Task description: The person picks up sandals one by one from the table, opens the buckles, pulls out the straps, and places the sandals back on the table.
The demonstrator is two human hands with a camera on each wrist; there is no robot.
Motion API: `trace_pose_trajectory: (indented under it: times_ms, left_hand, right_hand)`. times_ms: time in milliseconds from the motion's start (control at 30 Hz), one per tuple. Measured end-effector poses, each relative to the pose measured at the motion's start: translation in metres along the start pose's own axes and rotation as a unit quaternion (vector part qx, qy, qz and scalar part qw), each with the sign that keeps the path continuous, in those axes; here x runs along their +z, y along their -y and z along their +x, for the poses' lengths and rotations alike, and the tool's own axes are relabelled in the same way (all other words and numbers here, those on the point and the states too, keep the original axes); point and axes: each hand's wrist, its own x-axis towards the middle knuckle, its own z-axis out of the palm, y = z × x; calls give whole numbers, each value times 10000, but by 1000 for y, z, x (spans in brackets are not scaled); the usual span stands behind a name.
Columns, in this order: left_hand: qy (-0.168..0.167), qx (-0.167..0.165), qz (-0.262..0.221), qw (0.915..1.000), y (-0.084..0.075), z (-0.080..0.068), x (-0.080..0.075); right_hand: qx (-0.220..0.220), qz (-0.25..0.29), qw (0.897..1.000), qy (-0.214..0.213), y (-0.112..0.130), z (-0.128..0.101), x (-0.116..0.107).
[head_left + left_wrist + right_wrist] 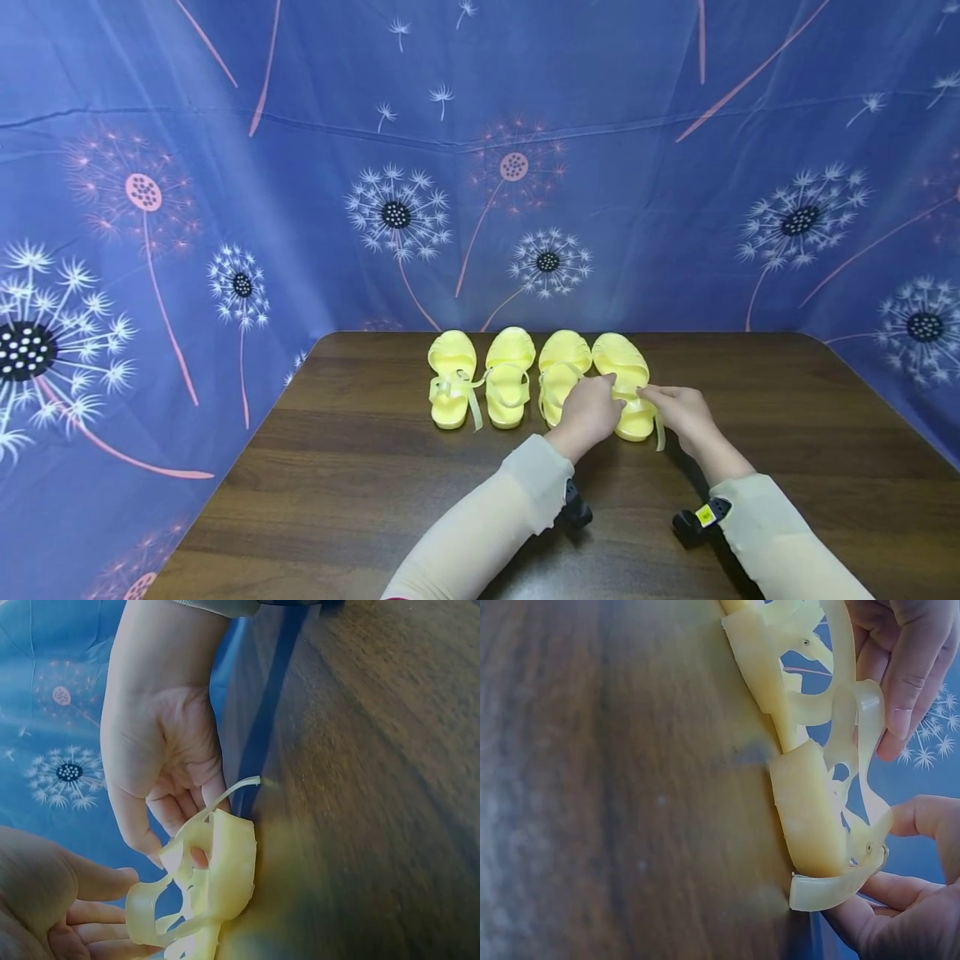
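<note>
Four yellow sandals stand in a row at the far side of a dark wooden table (360,492). Both hands work on the rightmost sandal (624,364). My left hand (609,387) reaches in from the left with its fingers curled on the ankle strap. My right hand (654,397) pinches the loose strap end from the right. In the left wrist view the right hand (161,772) pinches the thin strap of the sandal (217,877), with the left hand (45,892) beside it. The right wrist view shows the sandal (802,810), the left hand (911,667) and the right hand (907,915).
The other three sandals (452,379) (510,375) (561,362) sit to the left, the third touching my left hand. A blue cloth (525,125) printed with dandelions hangs behind and on both sides of the table. Black wrist cameras (697,521) sit under the sleeves.
</note>
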Motion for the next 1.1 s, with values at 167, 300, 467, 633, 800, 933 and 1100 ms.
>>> trace_pose_trajectory:
  times_ms: [167, 300, 467, 633, 800, 933, 1100]
  left_hand:
    - [3, 15, 119, 9999, -3, -5, -1]
    - [39, 29, 12, 10000, -5, -8, -3]
    - [16, 70, -125, 9999, -6, -10, -2]
    - [-38, 171, -26, 9998, -7, -12, 2]
    - [-33, 85, -184, 9998, -7, -14, 2]
    - [-28, 163, -258, 9995, -5, -16, 1]
    - [-90, 310, -363, 9988, -1, -17, 2]
  right_hand:
    - [-28, 138, 9999, 54, -2, -1, 0]
    - [8, 141, 9999, 93, -3, -2, -1]
    - [57, 139, 9998, 147, -3, -5, -2]
    - [56, 134, 9998, 130, -3, -8, -1]
    - [112, 172, 9996, 216, -2, -11, -2]
    - [96, 169, 9994, 302, -1, -13, -5]
    - [184, 197, 9990, 364, -2, -16, -7]
